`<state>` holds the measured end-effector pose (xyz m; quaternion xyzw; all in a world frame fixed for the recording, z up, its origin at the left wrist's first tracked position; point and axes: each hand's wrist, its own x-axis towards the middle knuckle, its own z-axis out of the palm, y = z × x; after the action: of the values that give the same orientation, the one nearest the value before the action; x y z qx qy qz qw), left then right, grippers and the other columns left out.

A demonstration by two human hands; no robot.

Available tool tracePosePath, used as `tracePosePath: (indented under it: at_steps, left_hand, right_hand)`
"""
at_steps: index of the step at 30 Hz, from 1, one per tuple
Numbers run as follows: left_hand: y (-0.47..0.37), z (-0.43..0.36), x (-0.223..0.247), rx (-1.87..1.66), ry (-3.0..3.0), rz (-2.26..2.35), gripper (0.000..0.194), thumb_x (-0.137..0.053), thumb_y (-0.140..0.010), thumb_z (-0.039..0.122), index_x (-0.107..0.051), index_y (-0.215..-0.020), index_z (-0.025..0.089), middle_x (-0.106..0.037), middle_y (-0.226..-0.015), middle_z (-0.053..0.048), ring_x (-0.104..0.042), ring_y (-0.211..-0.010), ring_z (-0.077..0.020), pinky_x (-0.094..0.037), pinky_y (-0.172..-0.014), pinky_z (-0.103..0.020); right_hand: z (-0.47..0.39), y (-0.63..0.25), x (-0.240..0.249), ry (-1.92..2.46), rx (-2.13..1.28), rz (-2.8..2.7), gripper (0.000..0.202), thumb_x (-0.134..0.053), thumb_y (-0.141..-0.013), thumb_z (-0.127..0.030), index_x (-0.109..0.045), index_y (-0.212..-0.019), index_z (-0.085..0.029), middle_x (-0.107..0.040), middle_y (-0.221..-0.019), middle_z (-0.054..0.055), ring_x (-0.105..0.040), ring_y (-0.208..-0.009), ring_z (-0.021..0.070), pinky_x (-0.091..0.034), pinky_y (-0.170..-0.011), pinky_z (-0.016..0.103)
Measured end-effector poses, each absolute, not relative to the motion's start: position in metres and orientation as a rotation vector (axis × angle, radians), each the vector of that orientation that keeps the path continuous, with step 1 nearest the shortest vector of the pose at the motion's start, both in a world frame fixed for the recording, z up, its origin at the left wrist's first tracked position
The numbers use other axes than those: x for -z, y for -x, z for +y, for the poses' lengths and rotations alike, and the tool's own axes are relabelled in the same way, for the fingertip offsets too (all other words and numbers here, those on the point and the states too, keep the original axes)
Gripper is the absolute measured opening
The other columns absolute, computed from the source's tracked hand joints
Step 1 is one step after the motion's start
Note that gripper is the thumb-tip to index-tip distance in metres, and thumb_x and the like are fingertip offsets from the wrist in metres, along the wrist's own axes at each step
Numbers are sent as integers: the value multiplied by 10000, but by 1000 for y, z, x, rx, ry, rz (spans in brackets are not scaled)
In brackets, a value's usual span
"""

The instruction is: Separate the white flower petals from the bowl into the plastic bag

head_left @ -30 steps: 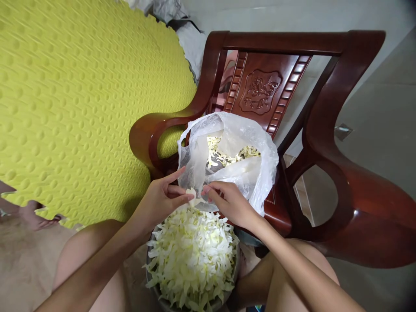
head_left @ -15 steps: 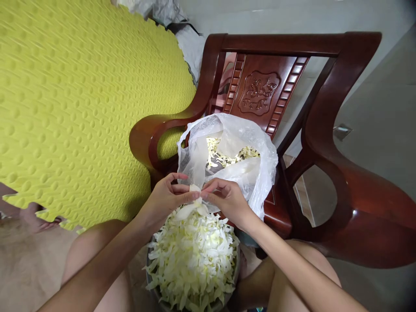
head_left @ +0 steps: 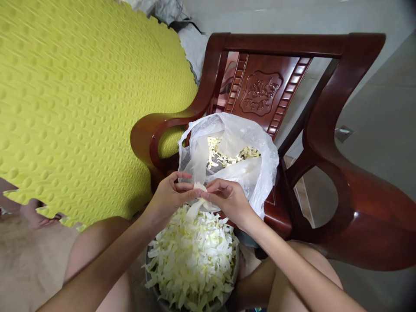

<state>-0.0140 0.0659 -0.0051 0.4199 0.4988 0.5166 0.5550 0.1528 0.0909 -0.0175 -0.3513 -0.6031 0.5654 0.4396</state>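
Note:
A pale, cream-white flower (head_left: 200, 188) is pinched between the fingertips of my left hand (head_left: 175, 193) and my right hand (head_left: 225, 197), which almost touch. Its long petals hang down below the fingers. Under both hands stands a round bowl (head_left: 236, 271) between my knees, heaped with white and yellowish flowers (head_left: 195, 260). Just beyond my fingers, a white plastic bag (head_left: 264, 173) lies wide open on the chair seat. Inside it are smaller pale pieces (head_left: 227, 159), partly hidden by folds of the plastic.
The dark red wooden chair (head_left: 282, 43) has a carved back and broad curved armrests. A yellow textured foam mat (head_left: 81, 99) stands on the left, against the armrest. Behind it are whitish bags (head_left: 191, 45). Part of another person's foot (head_left: 42, 216) shows at the left.
Both hands keep hold of the flower and have barely shifted; its petals now hang at a slightly different angle. The whole view has moved a little.

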Motion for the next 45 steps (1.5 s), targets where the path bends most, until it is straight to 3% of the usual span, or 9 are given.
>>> tracePosePath:
  at_steps: [3,8,13,19,24,31,37,41,45]
  left_hand:
    - [19,70,6,-1247,-1103,1219,559,-862,-589,352,-491,-979,201,-751,-735,-19,-661,-598,-158,-501,-568,-254]
    - [40,78,7,-1446,-1211,1499,431,-834,-625,319,-551,-929,201,-746,-742,-20,-690,-662,-175,-534,-580,-249]
    - [63,80,0,-1553,-1095,1548,445,-837,-632,324,-650,-1013,188,-752,-808,-45,-697,-709,-176,-555,-624,-258]
    - [58,75,-3,-1382,-1157,1545,545,-859,-589,347,-638,-1067,209,-756,-765,-28,-695,-635,-195,-540,-593,-294]
    - [46,72,0,-1269,-1182,1521,602,-867,-571,368,-576,-1071,201,-754,-758,-28,-692,-683,-190,-527,-613,-281]
    - [28,62,3,-1252,-1161,1452,608,-890,-546,295,-488,-1000,252,-709,-768,9,-667,-649,-163,-492,-527,-243]
    - [17,68,9,-1188,-1016,1314,518,-864,-570,253,-523,-958,219,-675,-667,41,-572,-515,-99,-437,-465,-206]
    - [19,74,12,-1258,-913,1367,482,-856,-556,225,-518,-900,218,-675,-676,37,-595,-537,-117,-460,-486,-221]
    - [31,79,15,-1428,-969,1523,453,-845,-579,264,-498,-867,216,-664,-689,15,-630,-604,-152,-489,-536,-251]
  right_hand:
    - [90,-159,9,872,-1497,-1323,223,-795,-720,-380,-675,-779,-202,-634,-723,-8,-569,-646,125,-450,-609,257]
    - [98,-193,-14,710,-1369,-1228,92,-751,-788,-313,-682,-757,-260,-641,-785,-19,-612,-766,134,-517,-786,295]
    - [102,-203,-4,905,-1388,-1520,109,-751,-785,-351,-704,-814,-257,-671,-772,-8,-606,-669,138,-518,-688,301]
    - [89,-177,19,1197,-979,-2230,271,-617,-877,-440,-704,-1000,-214,-708,-1083,86,-630,-1035,284,-461,-875,421]
    - [92,-174,12,1130,-951,-2114,255,-533,-937,-403,-691,-941,-203,-720,-959,55,-653,-906,222,-465,-787,347]
    - [96,-168,17,935,-1089,-2057,234,-631,-879,-412,-650,-969,-196,-690,-970,39,-630,-906,185,-471,-819,326]
    - [89,-157,25,875,-1179,-1784,256,-730,-796,-371,-577,-699,-191,-583,-693,-31,-570,-685,124,-478,-687,277]
    - [89,-162,22,823,-1298,-1555,153,-737,-797,-335,-662,-773,-204,-673,-756,-9,-621,-691,127,-511,-668,279]
    - [93,-181,11,824,-1240,-1320,168,-767,-771,-301,-629,-718,-222,-711,-777,-15,-668,-742,129,-546,-758,291]
